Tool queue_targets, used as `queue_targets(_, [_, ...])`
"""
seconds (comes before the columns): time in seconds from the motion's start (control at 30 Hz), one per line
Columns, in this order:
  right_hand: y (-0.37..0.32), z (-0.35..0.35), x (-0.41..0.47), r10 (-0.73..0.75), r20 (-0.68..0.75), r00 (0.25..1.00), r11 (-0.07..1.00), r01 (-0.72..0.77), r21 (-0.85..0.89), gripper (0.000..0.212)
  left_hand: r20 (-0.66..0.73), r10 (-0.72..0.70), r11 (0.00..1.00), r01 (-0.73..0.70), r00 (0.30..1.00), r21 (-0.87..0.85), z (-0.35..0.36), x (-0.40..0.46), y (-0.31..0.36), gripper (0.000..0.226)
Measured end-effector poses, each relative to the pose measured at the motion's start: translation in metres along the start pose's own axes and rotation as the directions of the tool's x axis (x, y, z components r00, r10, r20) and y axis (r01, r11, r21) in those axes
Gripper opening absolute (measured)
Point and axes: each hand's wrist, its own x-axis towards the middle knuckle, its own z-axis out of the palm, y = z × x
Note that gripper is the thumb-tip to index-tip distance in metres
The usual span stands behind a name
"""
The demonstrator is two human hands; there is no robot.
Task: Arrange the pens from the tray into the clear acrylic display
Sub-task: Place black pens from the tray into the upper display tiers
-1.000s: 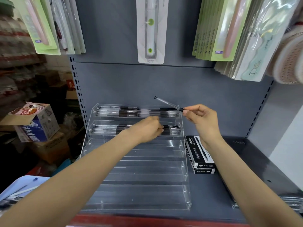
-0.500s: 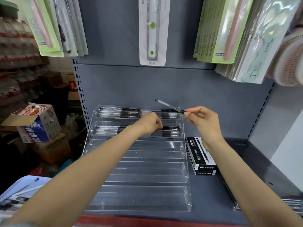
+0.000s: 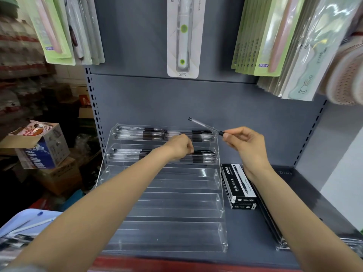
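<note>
A clear acrylic display (image 3: 221, 203) with several stepped tiers stands on the grey shelf. Its top two tiers hold black-and-clear pens (image 3: 137, 132); the lower tiers hold nothing. My left hand (image 3: 179, 147) is curled over the second tier, fingers at the pens there (image 3: 204, 155); what it grips is hidden. My right hand (image 3: 245, 143) pinches the black end of a clear pen (image 3: 204, 125), which slants up and left above the top tier's right end. A pale blue tray (image 3: 23, 218) with pens shows at the lower left corner.
Two stacked black pen boxes (image 3: 238, 183) lie right of the display. Hanging packaged goods (image 3: 183, 36) crowd the back panel above. A cardboard box (image 3: 42, 146) and cartons sit off to the left. A clear packet (image 3: 282, 246) lies at the shelf's right front.
My left hand has slid slightly back along the second tier. My right hand with its pen stays almost where it was.
</note>
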Motion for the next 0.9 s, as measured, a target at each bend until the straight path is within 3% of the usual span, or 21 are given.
queue_targets(0.4, [-0.0004, -0.0041, -0.0004, -0.011, -0.008, 1.000, 1.000, 0.011, -0.009, 0.018, 0.089, 0.042, 0.993, -0.032, 0.995, -0.115, -0.0040, -0.0075, -0.0053, 0.030])
queue_targets(0.73, [-0.0004, -0.0063, -0.0030, -0.014, -0.006, 1.000, 1.000, 0.014, -0.011, 0.018, -0.076, 0.094, 0.995, -0.095, 0.993, -0.017, -0.0028, -0.0010, -0.0004, 0.019])
queue_targets(0.9, [-0.0009, -0.0050, -0.0043, -0.013, 0.002, 1.000, 1.000, 0.013, -0.008, 0.017, -0.084, 0.131, 0.991, -0.131, 0.988, 0.007, -0.0055, -0.0021, 0.0021, 0.016])
